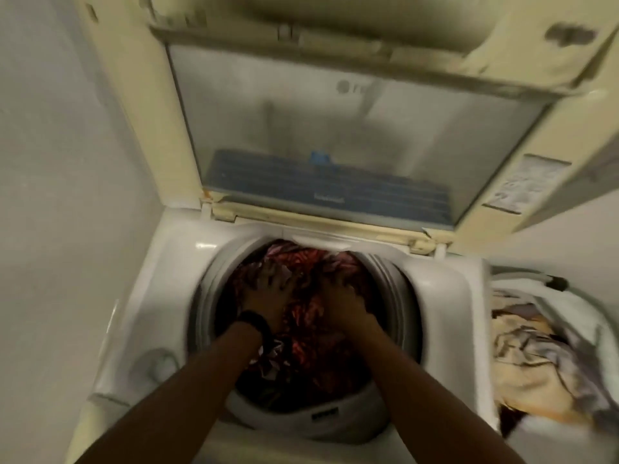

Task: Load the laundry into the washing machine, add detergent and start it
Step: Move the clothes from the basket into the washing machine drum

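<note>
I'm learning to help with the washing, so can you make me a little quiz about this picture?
1. True or false: the lid is shut.
2. Where are the left hand and the right hand?
A) on the lid
B) in the drum, on the red patterned laundry
C) flat on the wall
3. Fill in: the light-coloured clothes lie to the ____ of the drum.

Key: 1 false, it is up; 2 B; 3 right.
</note>
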The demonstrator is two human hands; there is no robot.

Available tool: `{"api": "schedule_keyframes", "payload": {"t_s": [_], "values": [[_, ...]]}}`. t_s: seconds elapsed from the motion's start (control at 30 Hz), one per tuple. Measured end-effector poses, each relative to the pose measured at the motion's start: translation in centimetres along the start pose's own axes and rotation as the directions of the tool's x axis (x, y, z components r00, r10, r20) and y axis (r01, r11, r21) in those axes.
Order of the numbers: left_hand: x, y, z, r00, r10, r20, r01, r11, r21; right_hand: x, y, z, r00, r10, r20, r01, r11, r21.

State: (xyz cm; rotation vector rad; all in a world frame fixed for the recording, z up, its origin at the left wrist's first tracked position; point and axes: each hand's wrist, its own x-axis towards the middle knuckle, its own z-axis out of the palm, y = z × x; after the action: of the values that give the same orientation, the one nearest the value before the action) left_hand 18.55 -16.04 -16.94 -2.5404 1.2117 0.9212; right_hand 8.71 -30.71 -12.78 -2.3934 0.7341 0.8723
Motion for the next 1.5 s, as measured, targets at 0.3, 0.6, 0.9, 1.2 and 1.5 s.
{"api": "schedule_keyframes", "payload": {"t_s": [0.3, 0.6, 0.9, 1.2, 1.5], "values": [[-9.5, 7.0, -11.3, 0.904, 0.117, -0.412, -0.172, 0.98, -0.101, -13.4, 2.1, -6.8, 0.891, -0.125, -0.436, 0.21, 0.966, 0.151], [-10.8, 22.3, -15.3, 0.783, 0.274, -0.558, -0.404, 0.907, -0.121, -22.3, 14.4, -10.7, 0.756, 0.036, -0.653, 0.186, 0.946, 0.267], [-7.0, 39.5, -12.0, 0.802, 0.39, -0.452, -0.492, 0.86, -0.132, -23.8, 34.4, -7.9, 0.792, 0.24, -0.562, 0.036, 0.9, 0.435], [-3.4, 49.1, -7.2, 0.899, 0.38, -0.22, -0.424, 0.88, -0.214, -21.1, 48.0, -1.9, 0.897, 0.374, -0.234, -0.317, 0.915, 0.249], [-3.5, 51.5, -5.0, 0.906, 0.418, -0.068, -0.42, 0.868, -0.264, -20.3, 48.7, 0.0, 0.911, 0.366, -0.19, -0.301, 0.904, 0.304]]}}
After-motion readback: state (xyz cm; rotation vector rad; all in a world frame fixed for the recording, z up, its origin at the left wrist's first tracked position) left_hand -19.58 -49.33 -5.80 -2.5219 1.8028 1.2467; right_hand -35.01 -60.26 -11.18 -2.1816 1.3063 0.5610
